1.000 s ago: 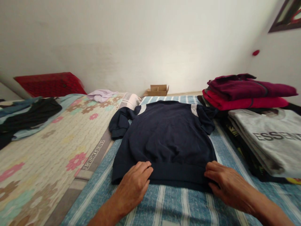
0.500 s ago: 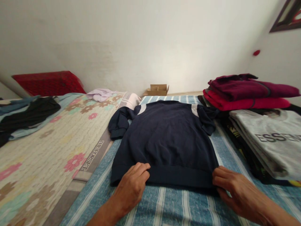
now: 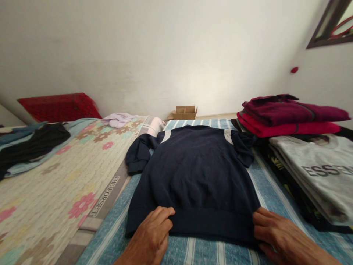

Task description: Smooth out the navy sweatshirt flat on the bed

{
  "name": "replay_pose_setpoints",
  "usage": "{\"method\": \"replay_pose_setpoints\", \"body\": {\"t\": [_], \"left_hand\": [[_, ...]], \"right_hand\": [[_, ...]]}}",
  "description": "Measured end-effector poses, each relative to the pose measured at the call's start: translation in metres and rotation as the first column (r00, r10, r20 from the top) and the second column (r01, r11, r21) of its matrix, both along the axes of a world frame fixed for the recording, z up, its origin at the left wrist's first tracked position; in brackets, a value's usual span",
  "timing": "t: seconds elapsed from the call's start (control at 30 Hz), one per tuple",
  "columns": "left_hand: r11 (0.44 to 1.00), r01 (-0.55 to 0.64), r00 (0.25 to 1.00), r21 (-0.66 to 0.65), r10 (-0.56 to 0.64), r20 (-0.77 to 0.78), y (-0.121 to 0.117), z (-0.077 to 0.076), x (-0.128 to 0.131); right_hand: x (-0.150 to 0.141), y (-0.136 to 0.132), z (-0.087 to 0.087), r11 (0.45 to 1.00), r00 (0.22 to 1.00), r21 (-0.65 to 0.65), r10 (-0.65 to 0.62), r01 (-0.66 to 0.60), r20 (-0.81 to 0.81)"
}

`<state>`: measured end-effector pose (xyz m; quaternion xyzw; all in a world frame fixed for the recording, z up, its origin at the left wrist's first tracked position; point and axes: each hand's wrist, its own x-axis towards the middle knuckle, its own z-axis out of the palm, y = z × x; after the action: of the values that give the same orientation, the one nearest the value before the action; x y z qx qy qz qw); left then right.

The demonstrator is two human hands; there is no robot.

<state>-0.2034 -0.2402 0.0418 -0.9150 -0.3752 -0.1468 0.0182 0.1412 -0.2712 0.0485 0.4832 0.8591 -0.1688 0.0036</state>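
A navy blue sweatshirt (image 3: 198, 173) with white shoulder patches lies spread on the blue striped sheet, collar away from me and hem toward me. Its sleeves are bunched at the sides. My left hand (image 3: 154, 232) is closed on the hem left of its middle, fingers bent over the band and the thumb hidden. At the right end of the hem, my right hand (image 3: 278, 230) pinches the corner between thumb and fingers.
Folded clothes stand at the right: a grey printed shirt (image 3: 322, 165), with maroon garments (image 3: 292, 110) behind. A floral mattress (image 3: 68, 165) on the left holds dark clothes (image 3: 35, 143) and a lilac cloth (image 3: 118, 119). A cardboard box (image 3: 184, 112) sits by the wall.
The view has tilted up slightly, so everything sits lower in the picture. Both hands stay at the sweatshirt's hem, and the garment lies much as before.
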Motion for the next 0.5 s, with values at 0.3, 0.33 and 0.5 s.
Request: {"method": "replay_pose_setpoints", "body": {"t": [0.3,0.33,0.5], "left_hand": [[0.996,-0.022,1.0,-0.082,0.023,0.014,0.021,0.032,0.026],[0.998,-0.028,0.999,-0.064,0.03,0.034,0.026,0.034,0.034],[0.997,-0.013,0.999,-0.081,0.011,-0.035,0.038,0.01,0.07]], "right_hand": [[-0.001,0.009,-0.008,0.999,1.0,0.051,-0.002,0.003,-0.025],[-0.002,0.01,-0.01,0.999,1.0,0.045,-0.011,0.011,-0.006],[-0.004,0.019,-0.019,1.0,0.993,-0.007,-0.012,0.013,0.115]]}}
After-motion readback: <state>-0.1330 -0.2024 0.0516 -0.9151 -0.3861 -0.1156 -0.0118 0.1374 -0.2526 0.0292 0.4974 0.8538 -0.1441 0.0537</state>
